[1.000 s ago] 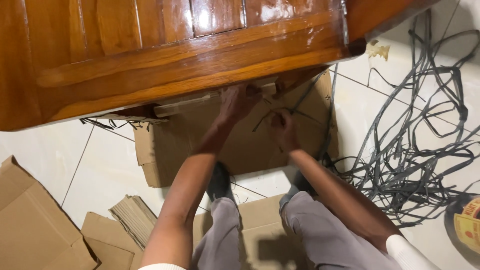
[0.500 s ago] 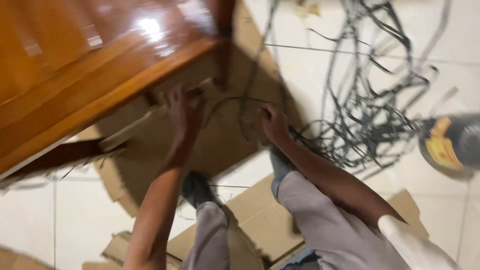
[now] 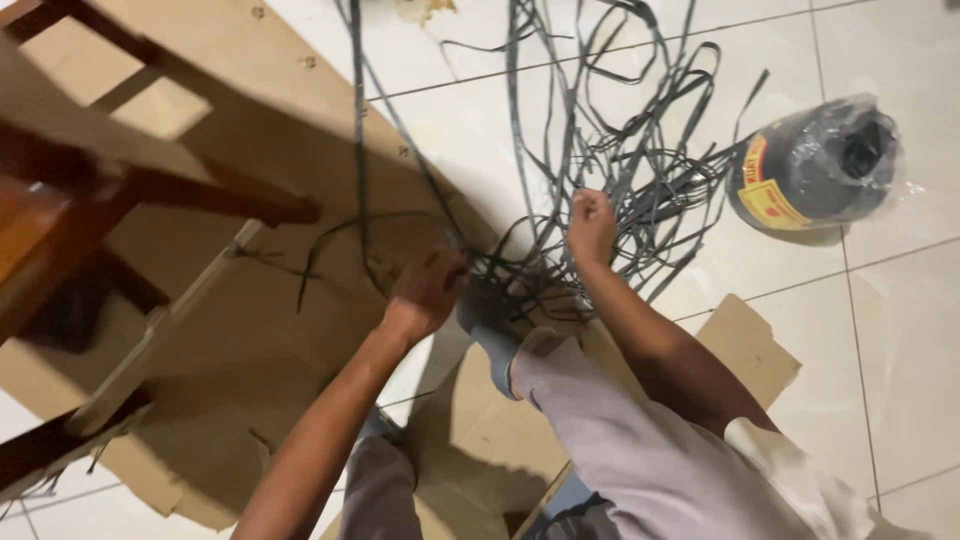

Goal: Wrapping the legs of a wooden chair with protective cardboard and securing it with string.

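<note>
The person is wearing light grey trousers, a white sleeve pushed up above the right elbow, and grey socks. Both forearms are showing bare.

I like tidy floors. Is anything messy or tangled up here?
Yes. A big tangle of dark flat strapping sprawls loose over the white tiled floor beside its wrapped roll. Both the left hand and right hand are closed on strands. Flattened cardboard also lies scattered underfoot.
</note>
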